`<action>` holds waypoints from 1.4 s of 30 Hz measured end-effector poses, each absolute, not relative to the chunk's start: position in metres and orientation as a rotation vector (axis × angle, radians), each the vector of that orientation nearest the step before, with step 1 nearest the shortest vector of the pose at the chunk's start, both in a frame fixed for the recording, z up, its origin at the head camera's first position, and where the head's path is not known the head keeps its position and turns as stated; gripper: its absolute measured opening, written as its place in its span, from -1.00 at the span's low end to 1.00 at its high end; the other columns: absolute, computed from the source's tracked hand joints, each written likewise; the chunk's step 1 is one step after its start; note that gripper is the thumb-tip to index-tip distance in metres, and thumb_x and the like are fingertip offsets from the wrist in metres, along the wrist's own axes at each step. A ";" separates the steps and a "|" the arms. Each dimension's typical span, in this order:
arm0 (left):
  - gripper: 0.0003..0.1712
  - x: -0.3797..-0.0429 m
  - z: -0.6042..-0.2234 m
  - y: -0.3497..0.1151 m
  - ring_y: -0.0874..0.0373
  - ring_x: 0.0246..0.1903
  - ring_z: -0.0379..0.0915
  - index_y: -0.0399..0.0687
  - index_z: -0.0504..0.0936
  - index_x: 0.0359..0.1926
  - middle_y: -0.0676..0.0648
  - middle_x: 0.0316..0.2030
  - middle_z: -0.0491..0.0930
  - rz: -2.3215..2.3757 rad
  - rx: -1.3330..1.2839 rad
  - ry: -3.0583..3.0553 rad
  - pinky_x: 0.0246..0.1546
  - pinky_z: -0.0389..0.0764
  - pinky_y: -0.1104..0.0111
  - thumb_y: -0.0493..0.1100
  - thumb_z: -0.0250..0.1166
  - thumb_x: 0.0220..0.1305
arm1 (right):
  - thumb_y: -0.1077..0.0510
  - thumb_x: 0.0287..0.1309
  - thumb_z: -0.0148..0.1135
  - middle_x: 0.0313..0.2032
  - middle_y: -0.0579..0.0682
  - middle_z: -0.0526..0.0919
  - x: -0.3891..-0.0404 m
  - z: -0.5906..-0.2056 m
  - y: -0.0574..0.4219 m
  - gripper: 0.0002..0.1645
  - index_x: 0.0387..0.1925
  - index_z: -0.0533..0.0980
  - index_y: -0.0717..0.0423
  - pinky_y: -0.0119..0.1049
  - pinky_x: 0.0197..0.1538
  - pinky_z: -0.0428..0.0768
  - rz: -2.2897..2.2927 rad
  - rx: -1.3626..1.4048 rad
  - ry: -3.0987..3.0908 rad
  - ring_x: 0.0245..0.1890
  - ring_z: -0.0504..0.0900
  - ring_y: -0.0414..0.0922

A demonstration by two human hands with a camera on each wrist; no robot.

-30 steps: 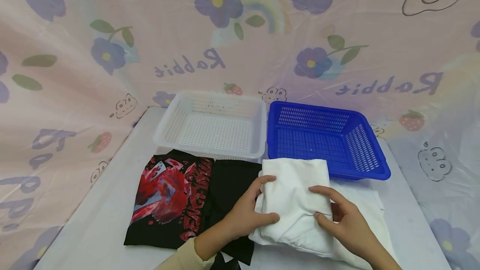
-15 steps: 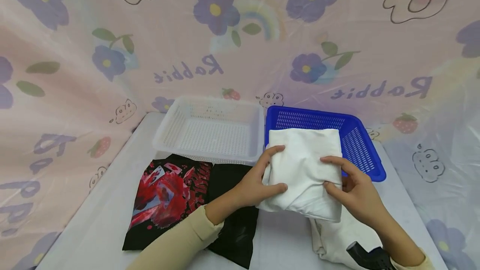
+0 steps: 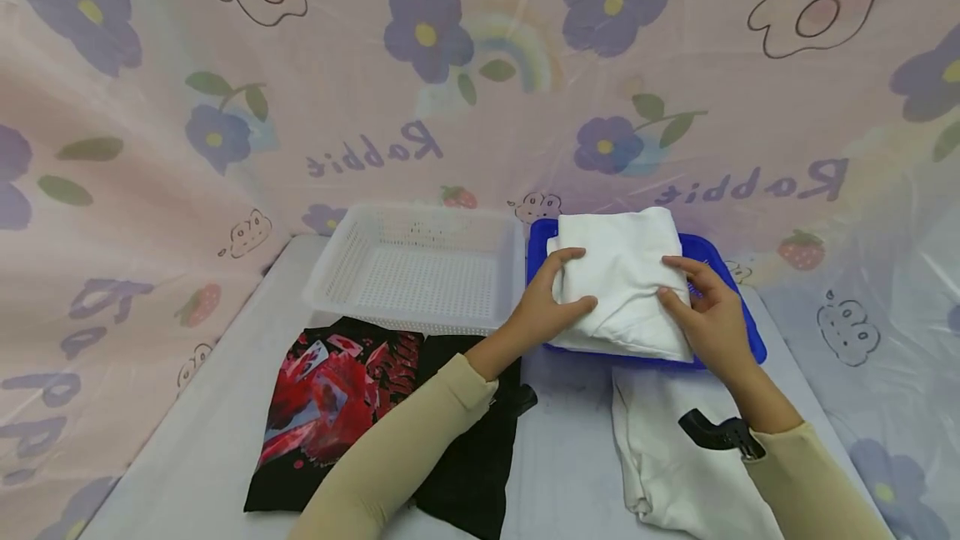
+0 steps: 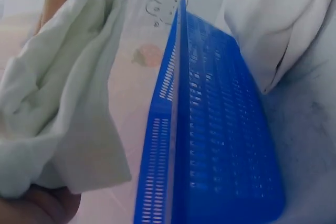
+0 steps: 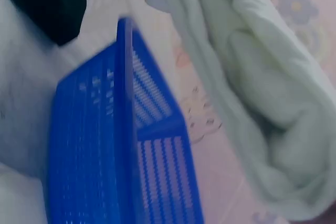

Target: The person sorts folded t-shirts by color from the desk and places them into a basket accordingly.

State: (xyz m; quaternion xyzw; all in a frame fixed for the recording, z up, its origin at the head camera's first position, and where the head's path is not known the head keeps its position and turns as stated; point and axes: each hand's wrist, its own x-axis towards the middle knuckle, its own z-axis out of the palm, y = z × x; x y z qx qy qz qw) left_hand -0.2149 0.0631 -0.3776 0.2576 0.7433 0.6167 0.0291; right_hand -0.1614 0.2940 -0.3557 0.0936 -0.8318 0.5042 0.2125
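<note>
My left hand point(image 3: 543, 307) and right hand point(image 3: 712, 323) are clamped on opposite edges of the folded white cloth point(image 3: 622, 282), the thumb and forefinger of each showing on its upper face; the remaining fingers are largely hidden. Over the last second I have carried the cloth forward from the nearer part of the bench point(image 3: 570, 448), so that, seen from my head, it now covers most of the blue basket point(image 4: 226, 129). Both wrist views show a gap between cloth and basket: the cloth is held aloft, above the rim rather than in the basket. I judge the carry to be unfinished, since neither hand has let go. The same shift exposes more of a second white cloth point(image 3: 675, 465), which lies on the bench nearer to me than the blue basket. To my left, a red-printed black garment point(image 3: 330, 398) and a plain black cloth point(image 3: 476, 473) lie in front of the white basket point(image 3: 420, 282).
</note>
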 end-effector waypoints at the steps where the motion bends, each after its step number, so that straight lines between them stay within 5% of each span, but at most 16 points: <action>1: -0.27 -0.219 -0.379 0.067 0.23 0.43 0.01 0.31 0.28 0.33 0.19 0.40 0.19 1.901 0.754 2.307 0.36 0.20 0.06 -0.11 0.37 0.18 | 0.33 0.23 0.19 0.07 -0.22 0.44 -0.167 -0.358 0.298 -0.51 0.20 0.43 0.24 -0.57 -0.40 0.56 1.389 0.240 -2.309 -0.27 0.60 -0.45; 9: -0.30 -0.253 -0.399 0.096 0.17 0.40 0.10 0.24 0.33 0.32 0.10 0.41 0.21 1.894 0.587 2.331 0.30 0.31 0.11 -0.07 0.37 0.18 | 0.31 0.18 0.25 0.00 -0.29 0.42 -0.199 -0.378 0.321 -0.44 0.24 0.43 0.14 -0.55 -0.41 0.56 1.421 0.174 -2.366 -0.39 0.59 -0.44; 17: -0.16 -0.272 -0.424 0.118 0.09 0.39 0.15 0.22 0.28 0.37 0.06 0.40 0.23 1.741 0.410 2.412 0.31 0.31 0.11 -0.02 0.46 0.08 | 0.16 0.22 0.25 0.19 0.24 0.39 -0.220 -0.405 0.339 -0.41 0.28 0.38 0.12 -0.52 -0.42 0.52 1.292 0.056 -2.570 -0.42 0.52 -0.43; 23: -0.11 -0.279 -0.427 0.127 0.04 0.36 0.21 0.16 0.30 0.37 0.02 0.38 0.29 1.642 0.349 2.428 0.25 0.39 0.13 -0.10 0.50 0.01 | 0.13 0.23 0.23 0.23 0.29 0.37 -0.229 -0.420 0.348 -0.43 0.27 0.39 0.11 -0.51 -0.40 0.51 1.236 0.020 -2.644 -0.39 0.51 -0.42; 27: -0.15 -0.282 -0.428 0.133 0.02 0.32 0.27 0.20 0.36 0.32 0.00 0.35 0.33 1.634 0.266 2.426 0.19 0.44 0.13 -0.13 0.52 -0.02 | 0.10 0.24 0.22 0.30 0.31 0.31 -0.235 -0.425 0.351 -0.42 0.28 0.38 0.08 -0.40 -0.39 0.55 1.224 0.000 -2.693 -0.26 0.61 -0.13; 31: -0.20 -0.284 -0.431 0.137 0.02 0.28 0.31 0.23 0.41 0.26 0.00 0.32 0.36 1.617 0.164 2.430 0.15 0.47 0.15 -0.15 0.52 -0.04 | 0.10 0.24 0.21 0.29 0.32 0.33 -0.242 -0.431 0.354 -0.44 0.27 0.41 0.08 -0.20 -0.16 0.54 1.184 -0.021 -2.717 0.05 0.49 0.18; 42: -0.22 -0.283 -0.430 0.140 0.02 0.22 0.38 0.21 0.43 0.25 -0.02 0.29 0.41 1.540 0.103 2.437 0.12 0.50 0.17 -0.16 0.53 -0.04 | 0.10 0.22 0.21 0.36 0.39 0.21 -0.255 -0.439 0.361 -0.37 0.32 0.35 0.08 0.36 0.24 0.19 1.218 -0.107 -2.842 0.34 0.16 0.37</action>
